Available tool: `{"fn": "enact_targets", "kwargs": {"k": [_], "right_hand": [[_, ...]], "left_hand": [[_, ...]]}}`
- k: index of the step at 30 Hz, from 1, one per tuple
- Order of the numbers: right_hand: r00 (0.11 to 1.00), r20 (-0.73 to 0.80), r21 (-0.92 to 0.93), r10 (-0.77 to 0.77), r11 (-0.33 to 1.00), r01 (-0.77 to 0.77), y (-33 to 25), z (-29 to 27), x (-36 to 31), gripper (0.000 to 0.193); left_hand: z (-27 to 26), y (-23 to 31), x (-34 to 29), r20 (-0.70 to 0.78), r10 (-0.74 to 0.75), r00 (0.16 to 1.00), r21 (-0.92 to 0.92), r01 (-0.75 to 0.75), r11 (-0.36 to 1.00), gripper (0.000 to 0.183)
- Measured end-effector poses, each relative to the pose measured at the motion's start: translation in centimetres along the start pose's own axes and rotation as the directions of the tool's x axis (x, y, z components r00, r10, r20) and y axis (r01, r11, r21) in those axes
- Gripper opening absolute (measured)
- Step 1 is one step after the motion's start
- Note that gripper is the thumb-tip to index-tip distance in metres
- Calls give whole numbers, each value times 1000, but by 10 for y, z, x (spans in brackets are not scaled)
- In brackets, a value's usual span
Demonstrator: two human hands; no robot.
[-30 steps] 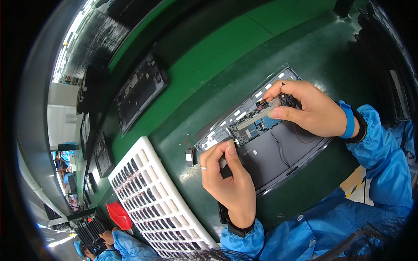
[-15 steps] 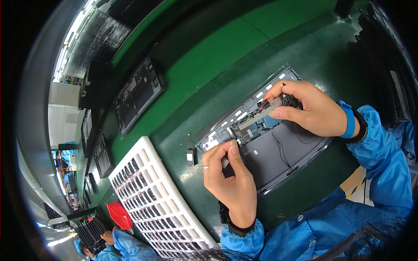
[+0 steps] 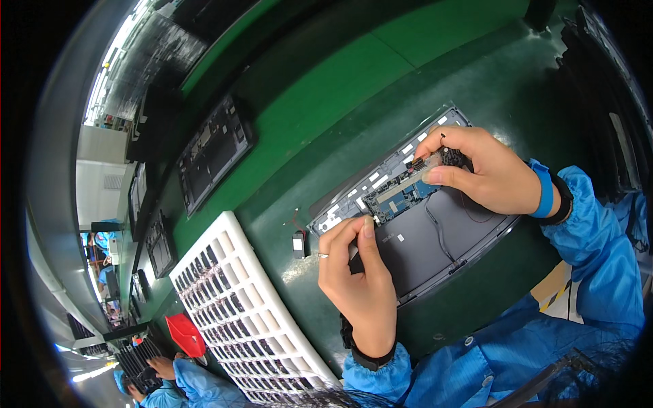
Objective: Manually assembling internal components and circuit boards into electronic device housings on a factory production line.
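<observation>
open laptop chassis point(image 3: 435, 238) lies bottom-up on the green counter point(image 3: 326, 88), near-right of centre, its dark inner plate facing up. a blue circuit board point(image 3: 398, 194) sits along its far-left edge, with a row of small white tabs beside it.

left hand point(image 3: 360, 285): thumb and forefinger pinched together, tips pressing down on the chassis edge just beside the near-left end of the board. a ring shows on one finger. whether anything small sits between the fingertips, cannot tell.

right hand point(image 3: 486, 173): fingers curled over the far-right corner of the chassis, thumb and forefinger closed on a short pale strip point(image 3: 425, 163) that looks like a flat cable or connector running toward the board. blue wrist strap point(image 3: 543, 190) on that arm.

judgement: the step in hand looks like seating or freeing that strip at the board, left hand steadying the chassis while the right works the connector. the next move would call for fine, light finger work and a steady chassis.

around: a small dark part with thin red wires point(image 3: 298, 241) lies on the counter just left of the chassis. white grid tray point(image 3: 238, 319) near-left. a second open chassis point(image 3: 214, 149) far-left, well apart. another person's hands point(image 3: 160, 367) and a red bin point(image 3: 185, 334) at the lower-left rim.
</observation>
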State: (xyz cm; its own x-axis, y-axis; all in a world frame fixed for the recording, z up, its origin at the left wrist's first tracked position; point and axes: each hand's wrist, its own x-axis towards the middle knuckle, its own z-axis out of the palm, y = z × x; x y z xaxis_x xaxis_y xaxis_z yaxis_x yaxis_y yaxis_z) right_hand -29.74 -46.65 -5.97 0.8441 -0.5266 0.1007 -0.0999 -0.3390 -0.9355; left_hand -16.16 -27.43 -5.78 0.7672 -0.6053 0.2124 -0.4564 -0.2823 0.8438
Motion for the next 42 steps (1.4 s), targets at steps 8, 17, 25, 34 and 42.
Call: {"fn": "enact_targets", "kwargs": {"k": [8,17,25,34,42], "right_hand": [[995,54,-18,88,996,-87,-4,-4,1,24],[994,59,-72,-93,993,97,4,-5,4,22],[991,85,-102,-102,989,110,-1,-6,5,19],[989,58,-86,-138,986,143,0,-11,1,16],[978,-31,-326,-207,927,186,-12,-23,-10,66]], "left_hand": [[-6,-2,1,74,-25,997,-5,25,1000,7],[-5,1,0,101,11,995,141,-25,990,6],[3,4,-2,100,-61,993,211,38,977,5],[5,-1,-3,101,80,992,204,-100,974,14],[2,22,-11,295,-134,946,45,126,991,20]]}}
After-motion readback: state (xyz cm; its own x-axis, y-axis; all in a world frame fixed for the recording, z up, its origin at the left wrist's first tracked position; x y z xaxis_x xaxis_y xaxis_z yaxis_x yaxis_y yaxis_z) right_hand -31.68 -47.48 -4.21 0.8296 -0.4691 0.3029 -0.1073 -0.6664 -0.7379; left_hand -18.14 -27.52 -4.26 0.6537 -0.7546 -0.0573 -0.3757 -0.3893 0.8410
